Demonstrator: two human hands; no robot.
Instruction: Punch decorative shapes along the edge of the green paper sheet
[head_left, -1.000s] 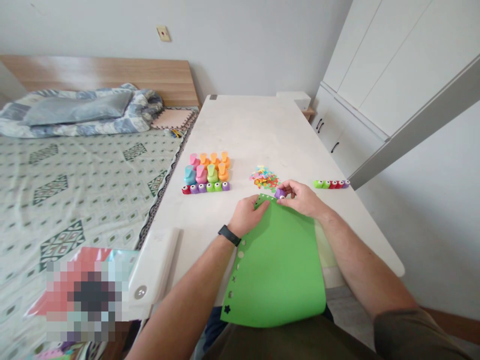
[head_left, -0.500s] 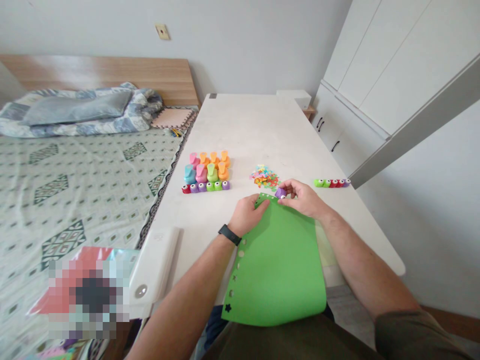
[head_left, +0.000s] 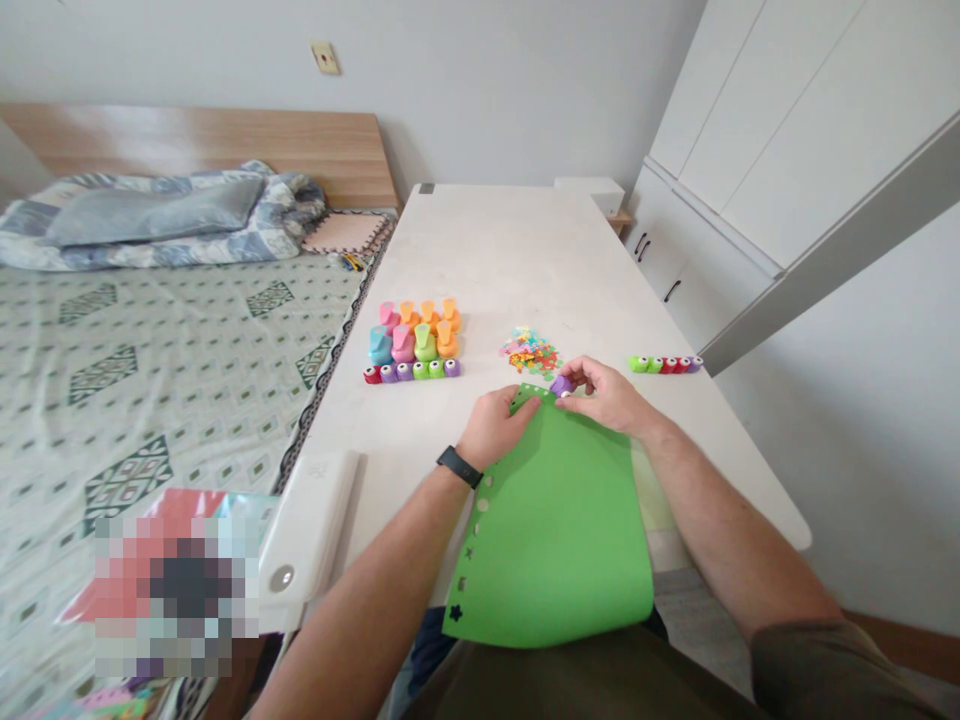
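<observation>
A green sheet of paper (head_left: 562, 530) hangs over the table's near edge, with shaped holes along its left side and far edge. My left hand (head_left: 499, 425) grips its far left corner, thumb on top. At the far edge my right hand (head_left: 600, 395) is closed on a small purple craft punch (head_left: 561, 385), which sits against the paper. Whether the punch is pressed down I cannot tell. Just beyond lies a pile of colourful paper cutouts (head_left: 531, 350).
Rows of larger craft punches (head_left: 403, 343) and small punches (head_left: 420, 371) stand at the left. Another row of small punches (head_left: 666, 365) is at the right. A white device (head_left: 311, 530) lies along the white table's (head_left: 487, 240) left edge, beside a bed (head_left: 187, 350).
Almost nothing differs. Both hands, the green paper and the purple punch keep their places; the view has tilted very slightly.
</observation>
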